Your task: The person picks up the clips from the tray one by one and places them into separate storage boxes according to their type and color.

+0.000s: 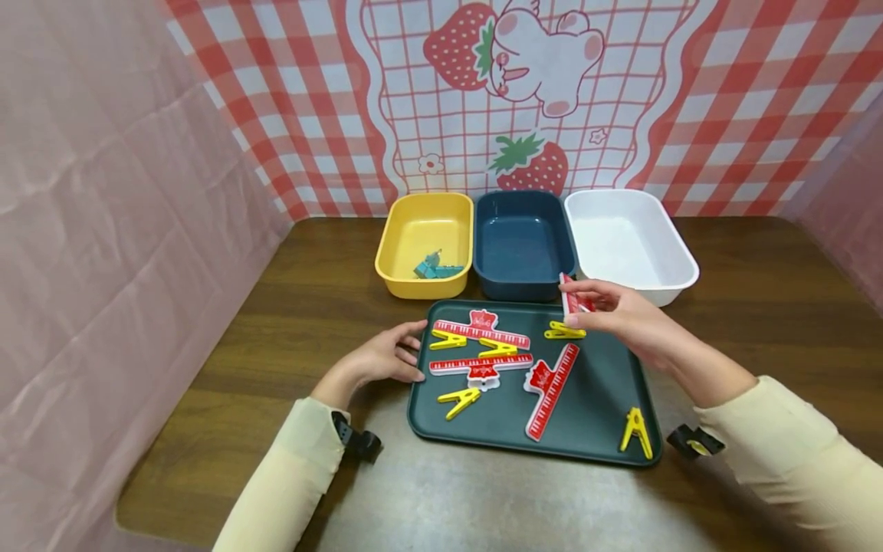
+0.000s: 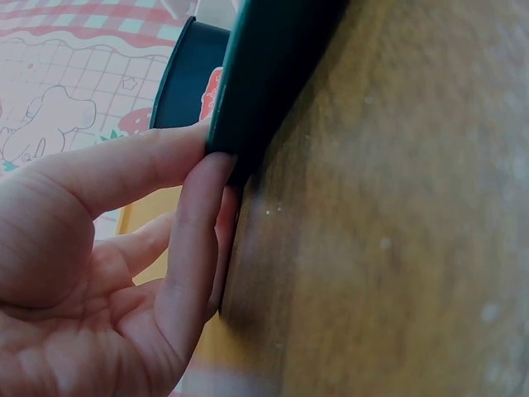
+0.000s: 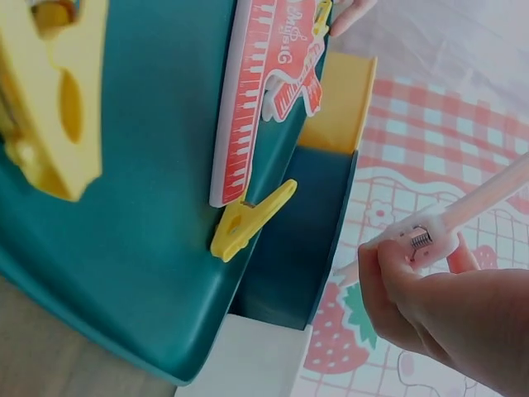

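My right hand (image 1: 631,322) pinches a red-and-white piano-keyboard clip (image 1: 569,297) above the tray's far right edge, in front of the blue bin. Its spring shows in the right wrist view, where the clip (image 3: 434,236) sits between thumb and fingers. My left hand (image 1: 386,354) pinches the left rim of the dark green tray (image 1: 586,422) between thumb and finger, as the left wrist view shows. Three more red piano-keyboard clips (image 1: 552,391) lie on the tray. Several yellow clothespins (image 1: 461,399) lie among them, one yellow clothespin (image 1: 636,432) apart in the near right corner.
Behind the tray stand a yellow bin (image 1: 386,264) with teal clips (image 1: 438,267) in it, a dark blue bin (image 1: 524,285) and a white bin (image 1: 679,284), side by side. A checked strawberry cloth (image 1: 310,100) hangs behind them. The wooden table (image 1: 276,360) extends to both sides.
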Tool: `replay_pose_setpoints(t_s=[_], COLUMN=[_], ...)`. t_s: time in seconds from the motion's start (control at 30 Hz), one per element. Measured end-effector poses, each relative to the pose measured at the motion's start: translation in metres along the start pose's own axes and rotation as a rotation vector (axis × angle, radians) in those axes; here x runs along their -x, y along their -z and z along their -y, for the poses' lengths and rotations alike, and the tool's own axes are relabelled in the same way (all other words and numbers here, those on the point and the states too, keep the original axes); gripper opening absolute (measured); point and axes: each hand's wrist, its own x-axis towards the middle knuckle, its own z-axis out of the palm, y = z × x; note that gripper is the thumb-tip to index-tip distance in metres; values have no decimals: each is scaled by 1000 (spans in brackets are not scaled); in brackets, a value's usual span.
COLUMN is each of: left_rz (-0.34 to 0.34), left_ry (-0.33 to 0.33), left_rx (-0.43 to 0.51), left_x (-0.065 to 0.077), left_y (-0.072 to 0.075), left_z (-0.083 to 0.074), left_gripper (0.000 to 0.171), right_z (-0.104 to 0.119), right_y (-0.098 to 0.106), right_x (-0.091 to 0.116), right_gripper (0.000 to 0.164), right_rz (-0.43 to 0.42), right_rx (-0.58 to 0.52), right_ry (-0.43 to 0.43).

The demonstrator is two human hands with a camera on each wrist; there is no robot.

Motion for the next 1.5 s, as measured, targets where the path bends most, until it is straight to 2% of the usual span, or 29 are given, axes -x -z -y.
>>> replay_pose_setpoints(t_s=[0.13,0.4,0.67,0.97,1.5], left_rz=[-1,23,15,7,-1], left_ry=[4,-33,-18,-13,-7], left_rx=[1,35,39,41,43], left_x=[0,0,0,1,1], left_y=[-1,-1,-2,-1,-2], left_z=[0,0,-2,-2,-2], left_gripper=[85,87,87,87,87], right_z=[3,5,6,7,5], right_y=[-1,-3,-7,-10,-16], right_x=[-5,-19,-35,-55,-89], right_gripper=[62,70,75,81,84], right_rz=[-24,-58,-99,-159,-222], right_rx=[20,72,102,98,100], right_ry=[6,-15,-39,-104,-117])
